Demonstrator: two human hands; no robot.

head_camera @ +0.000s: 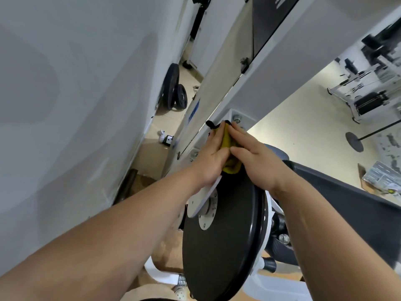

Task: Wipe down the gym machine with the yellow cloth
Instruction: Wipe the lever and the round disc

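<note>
The yellow cloth lay bunched against the white frame of the gym machine, just above the rim of its large black disc. Only a narrow strip of the cloth showed between the two hands. It was mustard-yellow, soft and creased, with a rumpled fold hanging out below the palms. A thin dark edging ran along its top by a bolted bracket, though whether that edging belonged to the cloth could not be told. The left hand rested flat on the cloth's left side, fingers straight and close together, pointing up the frame. The right hand covered the cloth's right side in the same way, with its fingers extended and pressed down rather than curled. The two thumbs met over the middle of the cloth. Both bare forearms reached up from the bottom of the view. Further off, two black weight plates leaned by the pale wall on the tiled floor.
</note>
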